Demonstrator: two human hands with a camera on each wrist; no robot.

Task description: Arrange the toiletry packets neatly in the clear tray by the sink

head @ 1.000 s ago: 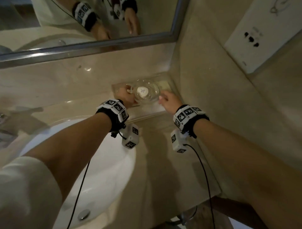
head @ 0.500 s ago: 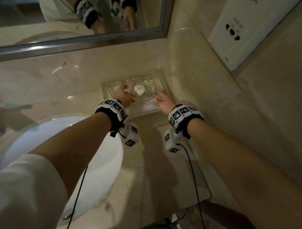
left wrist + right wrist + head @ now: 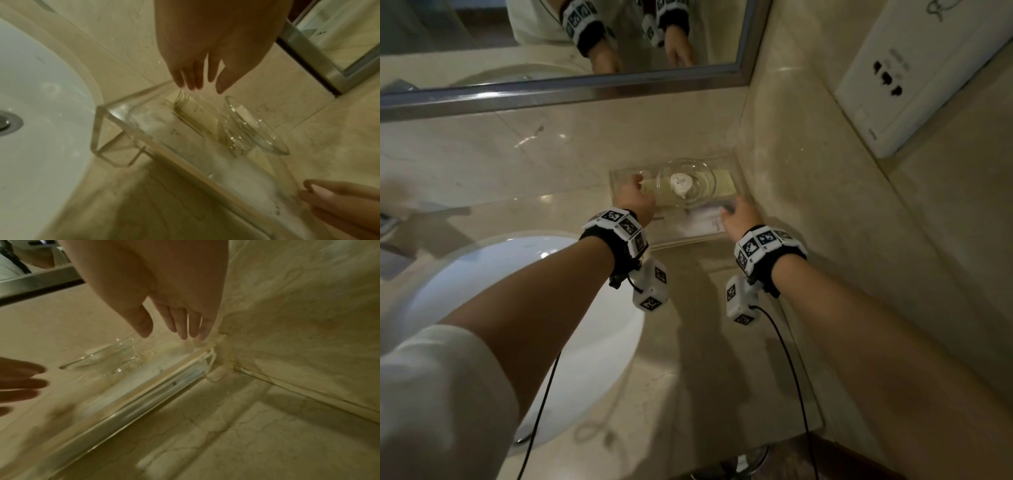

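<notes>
Both hands open, holding nothing: left hand (image 3: pixel 637 202) fingers straight at clear tray (image 3: pixel 616 185) 9 o'clock end, right hand (image 3: pixel 739 219) at 4 o'clock corner. Toiletry packets (image 3: pixel 705 222) lay flat inside tray, under glass dish (image 3: pixel 686 183). Packets likely light, thin, slippery; pinch edges. Dish fragile. Marble counter (image 3: pixel 722 342), sink (image 3: pixel 524 308) 8 o'clock, mirror (image 3: pixel 551 44) 12.

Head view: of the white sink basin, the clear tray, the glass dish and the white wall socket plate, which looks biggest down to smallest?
1. Sink basin, nearest the camera, which inflates it.
2. and 3. Clear tray and wall socket plate: too alike to rank.
4. Glass dish.
</notes>
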